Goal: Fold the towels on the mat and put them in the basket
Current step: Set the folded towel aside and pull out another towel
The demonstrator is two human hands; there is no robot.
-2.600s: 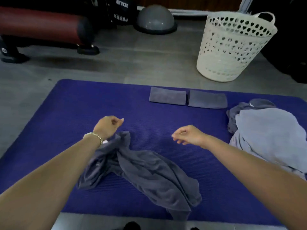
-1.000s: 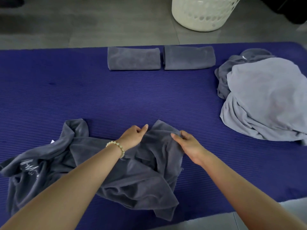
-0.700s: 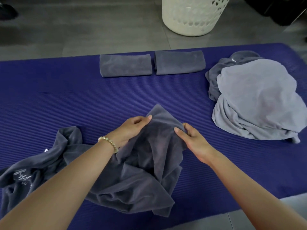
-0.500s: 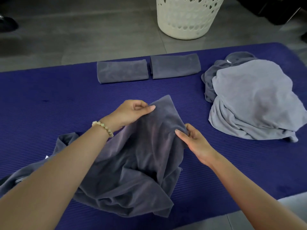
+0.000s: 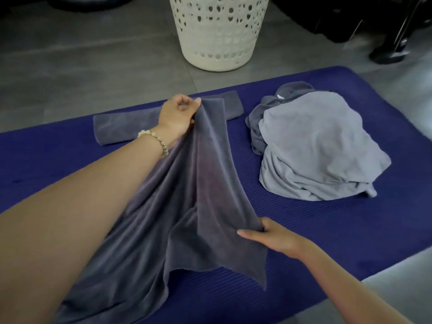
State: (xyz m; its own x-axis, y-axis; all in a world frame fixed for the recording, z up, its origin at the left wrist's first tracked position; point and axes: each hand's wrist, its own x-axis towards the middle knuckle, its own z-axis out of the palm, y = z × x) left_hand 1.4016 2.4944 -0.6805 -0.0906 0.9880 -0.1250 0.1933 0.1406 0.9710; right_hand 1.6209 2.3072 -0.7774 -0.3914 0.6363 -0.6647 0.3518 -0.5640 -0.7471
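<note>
Left hand (image 5: 178, 115) pinches dark grey towel (image 5: 187, 206) corner, raised toward basket (image 5: 218, 31). Right hand (image 5: 272, 237) grips its edge, farther from basket.

Dim, flat indoor light; soft shadows only. Faint pale sheen on the grey floor (image 5: 93, 54). Overall soft focus, compression smear. Wide-angle stretch at edges; near forearms loom large.

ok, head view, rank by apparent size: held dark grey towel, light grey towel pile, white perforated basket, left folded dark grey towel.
1. held dark grey towel (nearest)
2. light grey towel pile
3. white perforated basket, top cropped: unsure versus pile
4. left folded dark grey towel
</note>
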